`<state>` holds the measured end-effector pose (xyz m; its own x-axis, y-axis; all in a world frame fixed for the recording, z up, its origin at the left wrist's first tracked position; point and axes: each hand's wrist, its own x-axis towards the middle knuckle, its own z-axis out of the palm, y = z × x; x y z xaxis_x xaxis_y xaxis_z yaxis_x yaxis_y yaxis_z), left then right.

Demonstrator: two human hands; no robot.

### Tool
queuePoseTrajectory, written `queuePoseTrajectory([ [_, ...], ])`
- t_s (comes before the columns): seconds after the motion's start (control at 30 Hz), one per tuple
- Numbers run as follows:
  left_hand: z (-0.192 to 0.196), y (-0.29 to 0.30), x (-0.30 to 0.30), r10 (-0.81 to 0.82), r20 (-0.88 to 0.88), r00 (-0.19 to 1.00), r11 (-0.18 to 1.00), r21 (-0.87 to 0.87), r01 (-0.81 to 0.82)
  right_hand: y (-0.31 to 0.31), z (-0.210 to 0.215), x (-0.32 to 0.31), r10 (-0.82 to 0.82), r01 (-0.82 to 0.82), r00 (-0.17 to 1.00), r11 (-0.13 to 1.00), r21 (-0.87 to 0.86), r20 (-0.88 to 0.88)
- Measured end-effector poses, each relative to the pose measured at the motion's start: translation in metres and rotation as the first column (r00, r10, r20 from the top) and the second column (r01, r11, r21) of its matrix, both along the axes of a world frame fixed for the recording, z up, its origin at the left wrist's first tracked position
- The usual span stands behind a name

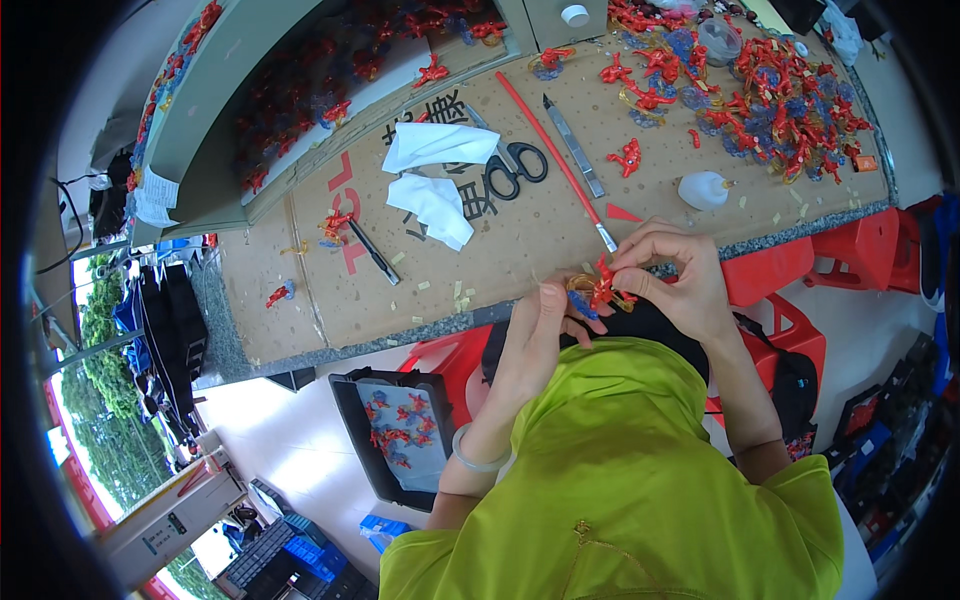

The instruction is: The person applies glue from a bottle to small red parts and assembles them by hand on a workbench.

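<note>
A small red figurine [603,289] with blue and amber translucent parts is held between both hands, just over the table's near edge. My left hand [541,325] grips its left side, thumb and fingers closed on it. From the right, my right hand [676,278] pinches its upper part between thumb and fingertips. Just beyond the hands lies a long red-handled paintbrush [556,147], bristle end toward me. Metal tweezers [574,146] rest to its right and black-handled scissors [516,172] to its left. Fingers cover part of the figurine.
Two white cloths or papers [440,147] lie left of the scissors. A dark pen-like tool [373,252] is farther left. At right stand a white squeeze bottle [705,190] and a heap of similar figurines [790,110]. A dark crate [362,432] with figurines sits below the table, left.
</note>
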<state>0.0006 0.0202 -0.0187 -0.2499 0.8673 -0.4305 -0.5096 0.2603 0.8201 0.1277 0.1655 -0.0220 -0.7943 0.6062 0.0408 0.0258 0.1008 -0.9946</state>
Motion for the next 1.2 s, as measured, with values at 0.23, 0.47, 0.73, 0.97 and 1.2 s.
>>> queuePoseTrajectory([
  [0.23, 0.011, 0.003, 0.007, -0.025, -0.582, 0.813, 0.999, -0.039, 0.003, -0.002, -0.005, -0.002, -0.069, 0.072, 0.997, 0.964, -0.255, 0.020],
  [0.47, 0.003, 0.001, 0.009, -0.014, -0.667, 0.745, 0.999, -0.034, -0.012, -0.002, -0.012, -0.001, -0.112, 0.122, 0.992, 0.955, -0.270, 0.052],
  [0.73, 0.002, -0.002, 0.008, -0.054, -0.706, 0.706, 0.998, -0.050, 0.026, -0.001, -0.011, 0.000, -0.114, 0.122, 0.993, 0.944, -0.307, 0.043],
  [0.97, 0.009, -0.003, 0.006, -0.112, -0.686, 0.719, 0.991, -0.127, 0.033, -0.002, -0.010, 0.000, -0.100, 0.109, 0.994, 0.947, -0.303, 0.046],
  [1.2, 0.003, -0.006, 0.006, 0.084, -0.476, 0.875, 0.996, 0.063, -0.062, -0.009, -0.004, -0.006, -0.143, 0.129, 0.988, 0.976, -0.176, -0.066],
])
